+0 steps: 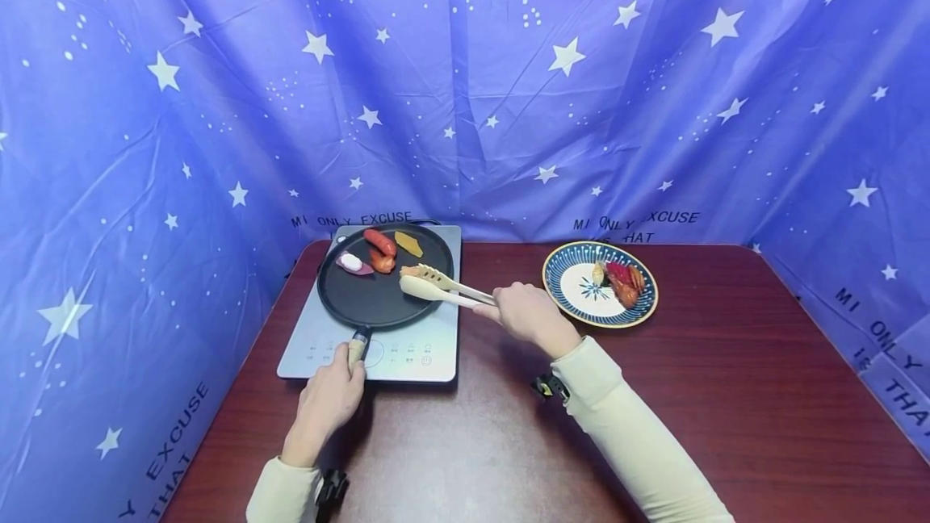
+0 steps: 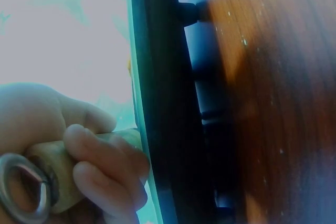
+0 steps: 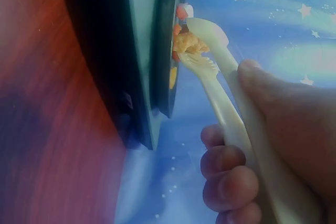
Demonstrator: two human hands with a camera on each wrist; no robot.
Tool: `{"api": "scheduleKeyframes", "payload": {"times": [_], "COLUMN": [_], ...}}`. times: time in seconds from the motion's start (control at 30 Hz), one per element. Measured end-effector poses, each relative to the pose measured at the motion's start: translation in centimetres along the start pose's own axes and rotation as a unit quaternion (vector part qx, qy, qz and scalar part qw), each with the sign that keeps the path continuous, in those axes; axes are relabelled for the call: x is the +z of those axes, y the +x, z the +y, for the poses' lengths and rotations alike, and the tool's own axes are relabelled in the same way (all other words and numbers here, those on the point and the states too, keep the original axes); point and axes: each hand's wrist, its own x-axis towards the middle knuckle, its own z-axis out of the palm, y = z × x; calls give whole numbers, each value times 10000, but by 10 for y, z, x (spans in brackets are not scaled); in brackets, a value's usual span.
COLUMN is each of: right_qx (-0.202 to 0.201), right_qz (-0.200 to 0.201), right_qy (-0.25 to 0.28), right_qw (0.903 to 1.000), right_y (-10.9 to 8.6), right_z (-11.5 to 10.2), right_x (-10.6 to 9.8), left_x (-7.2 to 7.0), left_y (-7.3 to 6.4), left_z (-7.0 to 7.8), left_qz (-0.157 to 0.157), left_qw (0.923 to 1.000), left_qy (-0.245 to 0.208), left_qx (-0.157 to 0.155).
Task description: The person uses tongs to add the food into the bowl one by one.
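My left hand (image 1: 333, 390) grips the wooden handle (image 1: 357, 348) of a round black frying pan (image 1: 363, 301); the left wrist view shows fingers curled round it and a metal ring at its end. My right hand (image 1: 534, 315) holds cream tongs (image 3: 231, 103) over the pan's right side. Between the tong tips is a golden-brown food piece (image 3: 190, 43). A red sausage (image 1: 379, 243), an orange-red piece (image 1: 382, 262), a yellow piece (image 1: 408, 244) and a purple-and-white piece (image 1: 353, 265) lie in the pan.
Under the pan is a pale induction cooker (image 1: 301, 353) on the dark red wooden table (image 1: 494, 426). To the right, a blue-patterned plate (image 1: 581, 297) holds several food pieces (image 1: 623, 282). A starry blue curtain (image 1: 465, 87) hangs behind and at both sides.
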Motion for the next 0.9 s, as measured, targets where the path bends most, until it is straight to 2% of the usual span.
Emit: {"api": "scheduleKeyframes", "payload": {"times": [0.43,0.77,0.9], "right_qx": [318,202,184], "right_qz": [-189,185,214], "right_qy": [-140,-405,-449], "right_qw": [9992,9988,9986], "right_y": [7,7,7], "right_z": [-13,-22,-23], "right_x": [13,20,22], "left_x": [1,0,0], "left_y": [-1,-1,-1], "left_z": [0,0,0], "left_qz": [29,24,32], "left_qw": [10000,10000,10000], "left_qy": [-29,-12,8], "left_qx": [3,4,-1]}}
